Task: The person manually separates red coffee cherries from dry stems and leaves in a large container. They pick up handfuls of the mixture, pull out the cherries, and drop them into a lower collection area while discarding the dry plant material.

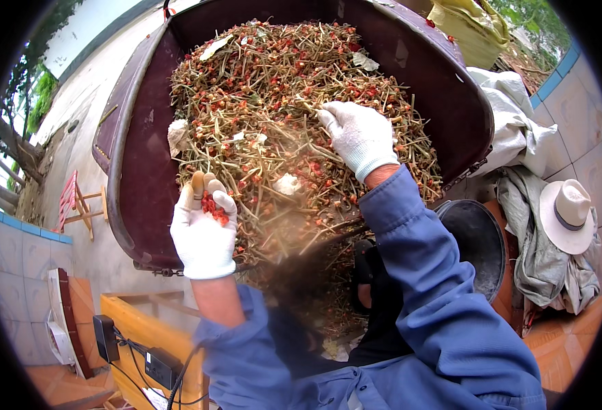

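A large heap of dry stalks mixed with red bits (260, 97) fills a dark red metal cart bed (149, 148). My left hand (206, 225), in a white glove, is palm up over the heap's near left side, with several red pieces (213, 207) cupped between palm and curled fingers. My right hand (357, 133), gloved too, is over the right middle of the heap; its thumb and forefinger are pinched together at a pale stalk (308, 106). Pale crumpled scraps (287, 184) lie among the stalks.
At the right are a black bucket (472, 246), grey sacking (531, 241) with a pale hat (567, 215) on it, and white sacks (511, 118). A wooden stand (121, 307) with black adapters and cables is at lower left. A folding stool (80, 202) stands left of the cart.
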`<state>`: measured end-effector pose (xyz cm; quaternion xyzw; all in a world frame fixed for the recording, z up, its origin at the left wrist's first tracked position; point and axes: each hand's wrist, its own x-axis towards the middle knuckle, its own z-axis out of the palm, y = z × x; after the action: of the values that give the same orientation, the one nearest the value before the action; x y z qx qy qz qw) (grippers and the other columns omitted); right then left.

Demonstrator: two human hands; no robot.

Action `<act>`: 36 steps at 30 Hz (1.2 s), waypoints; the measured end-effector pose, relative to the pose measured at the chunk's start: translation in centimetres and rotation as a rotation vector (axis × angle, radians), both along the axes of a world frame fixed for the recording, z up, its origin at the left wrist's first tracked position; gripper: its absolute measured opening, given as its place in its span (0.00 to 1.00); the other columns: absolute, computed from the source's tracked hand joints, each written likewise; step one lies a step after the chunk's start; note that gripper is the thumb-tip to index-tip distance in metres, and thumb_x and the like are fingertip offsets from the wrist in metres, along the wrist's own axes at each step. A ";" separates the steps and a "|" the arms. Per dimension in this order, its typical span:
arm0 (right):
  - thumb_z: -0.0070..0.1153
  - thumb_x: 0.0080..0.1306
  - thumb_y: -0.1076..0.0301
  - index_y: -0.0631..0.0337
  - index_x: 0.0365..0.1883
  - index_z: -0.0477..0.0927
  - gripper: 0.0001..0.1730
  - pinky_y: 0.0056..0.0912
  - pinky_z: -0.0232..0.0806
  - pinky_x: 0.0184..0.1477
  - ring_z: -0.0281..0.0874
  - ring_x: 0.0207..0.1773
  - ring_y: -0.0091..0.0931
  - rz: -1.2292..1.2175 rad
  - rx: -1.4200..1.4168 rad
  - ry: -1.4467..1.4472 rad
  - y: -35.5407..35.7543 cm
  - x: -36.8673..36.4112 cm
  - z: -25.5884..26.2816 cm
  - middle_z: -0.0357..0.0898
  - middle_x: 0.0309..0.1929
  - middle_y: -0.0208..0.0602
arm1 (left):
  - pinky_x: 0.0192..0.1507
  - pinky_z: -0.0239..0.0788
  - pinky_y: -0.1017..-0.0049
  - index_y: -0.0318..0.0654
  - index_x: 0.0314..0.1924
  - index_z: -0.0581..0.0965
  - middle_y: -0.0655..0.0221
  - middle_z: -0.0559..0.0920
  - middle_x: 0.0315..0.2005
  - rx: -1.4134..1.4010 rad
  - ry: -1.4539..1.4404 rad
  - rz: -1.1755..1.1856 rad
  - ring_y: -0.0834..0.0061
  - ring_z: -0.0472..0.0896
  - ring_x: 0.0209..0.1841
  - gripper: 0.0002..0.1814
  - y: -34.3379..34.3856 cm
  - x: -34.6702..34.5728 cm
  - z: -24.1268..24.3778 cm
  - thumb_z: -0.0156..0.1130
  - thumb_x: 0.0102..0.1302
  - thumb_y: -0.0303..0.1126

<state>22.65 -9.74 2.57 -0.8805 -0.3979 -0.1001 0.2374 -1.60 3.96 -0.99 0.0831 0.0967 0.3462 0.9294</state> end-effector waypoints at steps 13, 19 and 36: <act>0.59 0.64 0.61 0.43 0.38 0.89 0.08 0.42 0.76 0.46 0.85 0.42 0.38 0.142 -0.130 0.107 0.0 0.2 -1.9 0.87 0.38 0.35 | 0.47 0.79 0.71 0.31 0.50 0.80 0.58 0.82 0.48 0.025 0.017 0.019 0.67 0.81 0.50 0.15 -0.3 0.0 0.2 0.52 0.76 0.34; 0.58 0.64 0.65 0.40 0.38 0.89 0.10 0.40 0.76 0.45 0.85 0.41 0.37 0.226 -0.248 0.030 0.9 0.0 -3.4 0.87 0.35 0.34 | 0.47 0.79 0.71 0.31 0.51 0.80 0.58 0.82 0.48 0.013 0.006 0.011 0.67 0.81 0.50 0.14 -0.2 0.0 0.1 0.52 0.76 0.33; 0.55 0.63 0.69 0.48 0.38 0.84 0.07 0.44 0.71 0.44 0.85 0.42 0.36 0.197 -0.234 -0.216 3.4 -0.6 -5.5 0.85 0.35 0.35 | 0.46 0.79 0.72 0.31 0.49 0.81 0.59 0.82 0.47 0.003 -0.009 -0.007 0.69 0.80 0.48 0.14 -0.8 0.3 0.6 0.51 0.76 0.33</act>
<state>22.07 -6.39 -2.90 -0.8431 -0.5142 -0.1234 0.0980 -1.33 3.20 -0.39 0.0831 0.0918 0.3436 0.9309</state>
